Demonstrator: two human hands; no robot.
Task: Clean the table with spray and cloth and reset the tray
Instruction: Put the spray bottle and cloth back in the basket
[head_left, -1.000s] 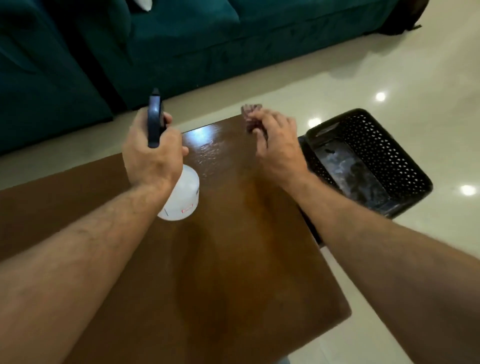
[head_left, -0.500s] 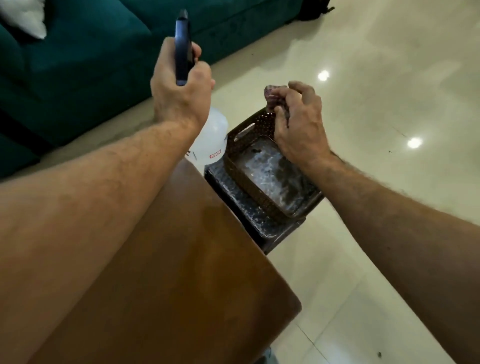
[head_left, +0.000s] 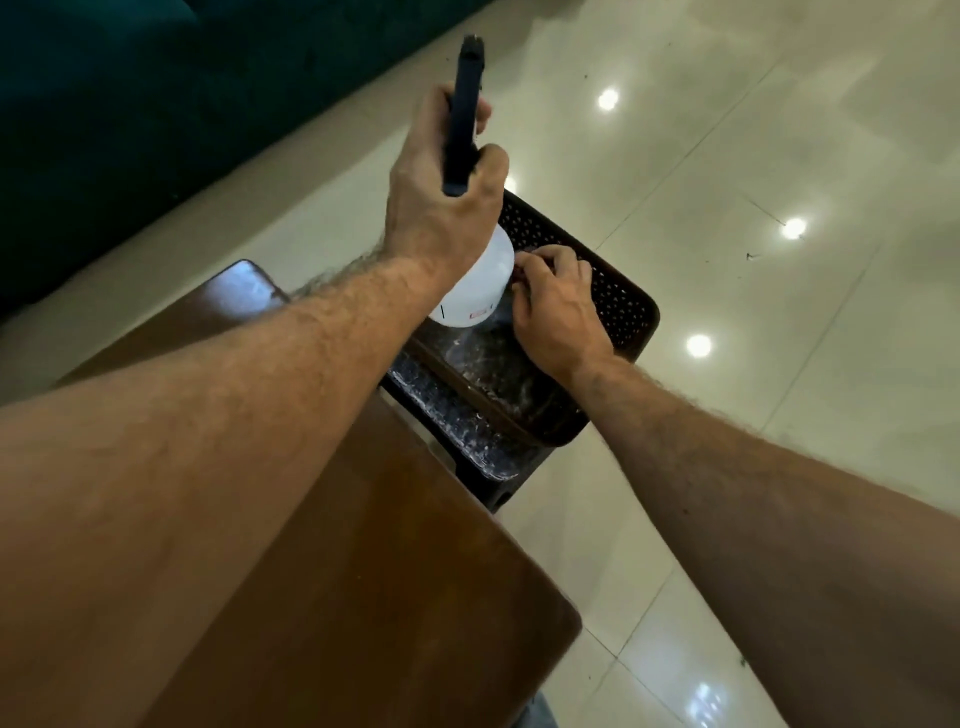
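Observation:
My left hand (head_left: 441, 208) grips the dark head of a white spray bottle (head_left: 475, 291), whose base hangs just over the near left part of the dark perforated tray (head_left: 623, 306). My right hand (head_left: 556, 306) is down inside the tray beside the bottle, fingers curled on a small dark cloth that is almost wholly hidden under them. The tray rests on a dark marbled stool (head_left: 457, 415) next to the brown wooden table (head_left: 405, 597), which runs under my left forearm.
A dark teal sofa (head_left: 156, 104) fills the upper left. Glossy cream floor tiles (head_left: 779, 156) with light reflections lie to the right of the table and stool.
Both hands moved from over the table to the tray at its right. The bottle came down over the tray and my right hand dropped into it with the cloth.

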